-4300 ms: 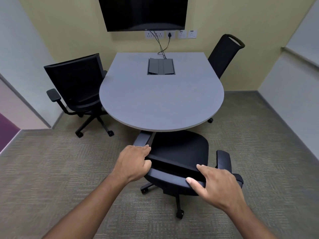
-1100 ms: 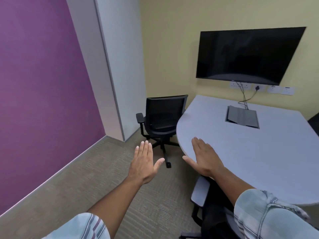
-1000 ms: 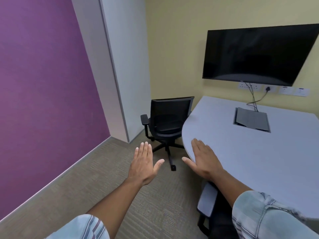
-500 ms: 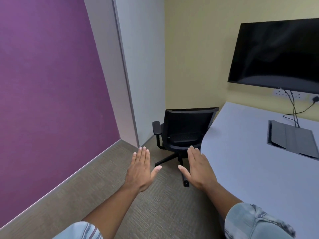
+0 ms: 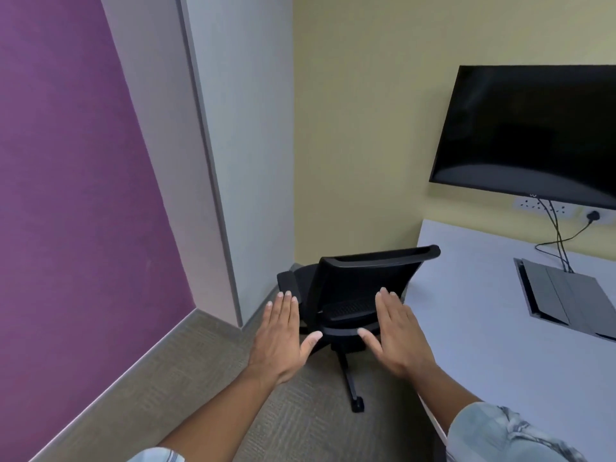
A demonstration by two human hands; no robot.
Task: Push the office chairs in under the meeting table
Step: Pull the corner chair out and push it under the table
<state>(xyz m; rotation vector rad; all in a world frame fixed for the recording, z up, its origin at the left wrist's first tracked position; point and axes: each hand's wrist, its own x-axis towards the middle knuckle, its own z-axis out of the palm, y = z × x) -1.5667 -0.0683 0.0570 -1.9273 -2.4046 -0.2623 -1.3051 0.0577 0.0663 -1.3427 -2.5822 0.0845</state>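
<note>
Both hands, left hand (image 5: 281, 338) & right hand (image 5: 396, 338), flat, released, empty; office chair (image 5: 363, 291) ahead beside counter (image 5: 500, 328), not under; risk: off-centre push swivels it, armrest jams vs counter edge.

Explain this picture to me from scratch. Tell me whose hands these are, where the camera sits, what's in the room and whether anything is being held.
There is no machine here. The camera is worn on a person's head and looks forward and down, so the two bare arms reaching out from the bottom are that person's own.

The left hand and the right hand are both open, fingers straight, palms facing down. Neither holds anything; they hover in the air in front of a black office chair.

That chair stands on the carpet at the side of the grey meeting table, its backrest turned towards the camera, seat not yet tucked under. Set into the tabletop is a dark cable box, with cables running up to wall sockets. A black screen hangs on the yellow wall, and a purple wall is on the left.
</note>
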